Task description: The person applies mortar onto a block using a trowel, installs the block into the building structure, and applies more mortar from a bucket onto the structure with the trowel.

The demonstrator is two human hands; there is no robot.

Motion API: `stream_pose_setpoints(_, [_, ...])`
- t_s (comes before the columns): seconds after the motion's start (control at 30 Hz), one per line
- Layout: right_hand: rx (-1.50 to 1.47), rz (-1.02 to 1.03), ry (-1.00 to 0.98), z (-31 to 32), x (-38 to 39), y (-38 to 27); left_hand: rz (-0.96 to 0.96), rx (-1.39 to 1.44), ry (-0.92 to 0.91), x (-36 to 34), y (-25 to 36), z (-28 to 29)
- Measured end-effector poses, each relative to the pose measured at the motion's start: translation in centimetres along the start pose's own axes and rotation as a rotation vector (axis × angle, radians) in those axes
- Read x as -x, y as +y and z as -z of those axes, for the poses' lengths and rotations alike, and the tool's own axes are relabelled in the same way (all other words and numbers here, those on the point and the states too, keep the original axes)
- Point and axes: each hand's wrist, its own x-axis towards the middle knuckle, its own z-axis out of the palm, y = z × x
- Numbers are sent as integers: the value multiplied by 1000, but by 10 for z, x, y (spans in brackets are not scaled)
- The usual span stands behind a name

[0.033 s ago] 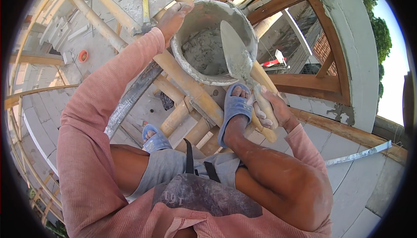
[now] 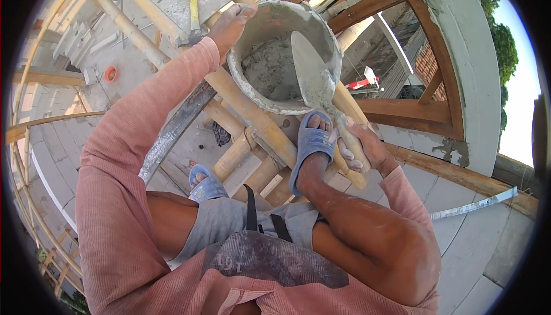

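A bucket (image 2: 267,23) crusted with grey mortar stands before me on bamboo poles. Its far-left rim is gripped by my left hand (image 2: 231,28), fingers closed over the edge. Wet mortar (image 2: 268,69) lies inside. My right hand (image 2: 367,147) is closed round the handle of a trowel (image 2: 310,62). The pointed blade, smeared with mortar, reaches over the bucket's near right rim into its mouth. Just below that rim, near the trowel handle, my right foot in a blue sandal (image 2: 314,142) rests on the bamboo.
A yellow-handled hammer (image 2: 193,2) lies on a board left of the bucket. Bamboo poles (image 2: 252,114) with gaps between them form the scaffold, a lower floor showing beneath. At right are a wooden window frame (image 2: 456,111), a grey wall (image 2: 473,56) and a metal strip (image 2: 476,205).
The trowel blade has shifted very slightly down toward me. The bucket has moved a hair to the right, and both hands keep their grip.
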Motion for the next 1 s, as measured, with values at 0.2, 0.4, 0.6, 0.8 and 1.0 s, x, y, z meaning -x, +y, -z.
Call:
stream_pose_setpoints(0.2, [127, -117, 120, 31, 34, 20, 38, 32, 36, 8, 11, -4])
stream_pose_setpoints(0.4, [143, -121, 299, 81, 87, 52, 110, 66, -68, 0, 7, 5])
stream_pose_setpoints(0.6, [1202, 390, 750, 60, 102, -22, 176, 91, -276, 17, 22, 10])
stream_pose_setpoints(0.8, [2269, 623, 834, -16, 97, -137, 175, 32, -319, 22, 20, 21])
stream_pose_setpoints(1.0, [2497, 464, 580, -37, 98, -172, 166, 78, -353, 27, 24, 8])
